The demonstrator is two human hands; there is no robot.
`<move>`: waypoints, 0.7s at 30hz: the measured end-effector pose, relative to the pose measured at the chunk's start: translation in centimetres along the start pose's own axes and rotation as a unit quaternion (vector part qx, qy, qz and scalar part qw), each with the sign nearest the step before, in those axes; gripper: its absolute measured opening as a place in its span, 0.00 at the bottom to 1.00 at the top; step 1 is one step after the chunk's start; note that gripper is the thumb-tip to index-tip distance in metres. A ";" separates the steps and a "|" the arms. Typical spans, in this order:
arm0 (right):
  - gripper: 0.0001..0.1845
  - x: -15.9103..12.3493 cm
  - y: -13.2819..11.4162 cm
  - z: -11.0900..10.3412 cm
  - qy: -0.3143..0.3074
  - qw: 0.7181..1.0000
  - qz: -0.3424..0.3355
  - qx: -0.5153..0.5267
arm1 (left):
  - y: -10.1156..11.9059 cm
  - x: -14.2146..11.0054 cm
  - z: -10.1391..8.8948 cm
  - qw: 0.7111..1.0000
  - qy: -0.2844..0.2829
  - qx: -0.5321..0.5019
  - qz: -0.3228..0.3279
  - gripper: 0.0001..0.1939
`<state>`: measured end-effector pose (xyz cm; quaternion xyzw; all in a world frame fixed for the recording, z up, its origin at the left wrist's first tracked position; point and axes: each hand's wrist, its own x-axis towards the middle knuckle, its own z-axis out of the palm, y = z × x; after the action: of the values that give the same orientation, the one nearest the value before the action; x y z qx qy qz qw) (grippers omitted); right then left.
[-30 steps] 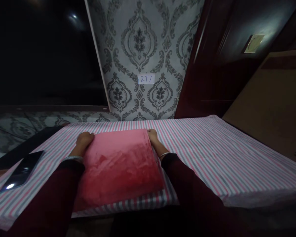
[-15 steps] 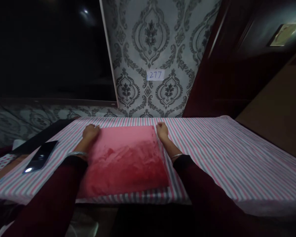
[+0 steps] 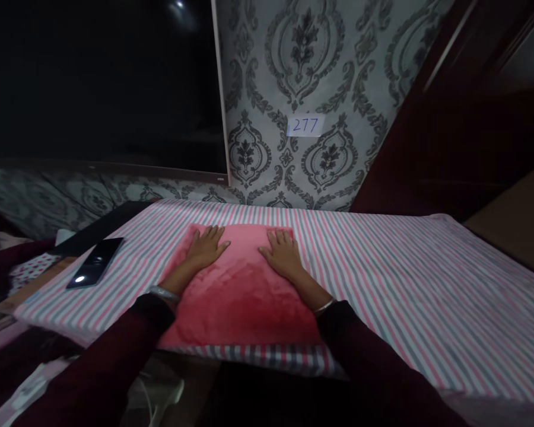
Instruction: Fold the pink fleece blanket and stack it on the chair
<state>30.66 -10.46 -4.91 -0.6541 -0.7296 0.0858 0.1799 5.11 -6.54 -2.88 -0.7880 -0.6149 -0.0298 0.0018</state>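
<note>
At the far left, a phone (image 3: 95, 264) is seen lying face up on the striped tablecloth (image 3: 404, 284), well apart from the hands. Next, the left hand (image 3: 205, 248) is laid palm down on the cloth's upper left part, fingers loosely spread and nothing gripped. The red cloth (image 3: 244, 305) itself is spread flat near the table's front edge (its far corners, just beyond the fingers, are squared off fairly neatly). By its plush, shaded nap, it is judged soft, limp and light, with little risk of breakage; some sliding over the tablecloth might be expected if it were pushed unevenly. Whether it is folded in layers cannot be told. A hold would best be taken at the two far corners or along the side edges, with any layers pinched together. To the right, the right hand (image 3: 285, 255) is likewise placed flat on the cloth, opened out, with nothing clasped.
</note>
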 end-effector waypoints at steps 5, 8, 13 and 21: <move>0.38 0.0 0.1 0.0 -0.012 1.000 -0.001 0.005 | -0.3 0.6 0.2 1.000 -0.010 -0.014 -0.008 0.36; 0.37 0.0 0.0 0.1 -0.014 1.000 0.004 0.012 | -0.3 0.5 0.3 1.000 -0.009 -0.005 -0.006 0.35; 0.35 0.1 -0.1 -0.2 -0.019 0.999 0.024 0.031 | -0.3 -0.1 -0.5 0.996 0.048 0.017 -0.067 0.34; 0.38 -0.9 1.6 -1.3 -0.026 0.989 0.098 0.105 | -4.7 -1.3 -3.7 0.956 0.015 -0.166 -0.243 0.35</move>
<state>32.72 -11.28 -4.44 -0.6977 -0.6532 0.1963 0.2191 0.03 -6.79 0.56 -0.6035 -0.7742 -0.1427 -0.1266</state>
